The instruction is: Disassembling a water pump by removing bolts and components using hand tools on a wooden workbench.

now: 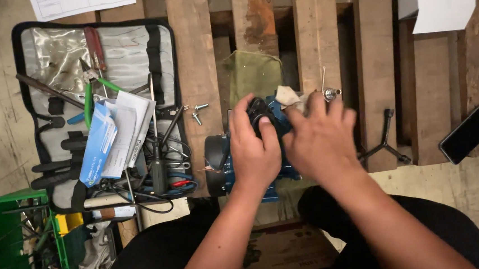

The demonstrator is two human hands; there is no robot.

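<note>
Both hands rest on a blue electric motor (264, 169) on the wooden pallet (194, 53). Left hand (253, 145) fingers grip its black cap (262, 115); right hand (321, 137) fingers lie spread, pressing a rag (288, 96). 2 bolts (197, 114) lie left of the motor.

I'm in a rough workshop, sitting on the floor at a wooden pallet (316, 28) that serves as my bench. Left of my left hand (253, 145) lies an unrolled tool pouch (53, 46) stuffed with screwdrivers, pliers and folded papers, and two loose bolts (197, 114) sit on a plank between them. Further left and nearer to me stands a green crate (0, 246) of odd parts. Right of my right hand (321, 137) rests a black three-armed wrench (385, 141). Bare, stained concrete surrounds it all.
</note>
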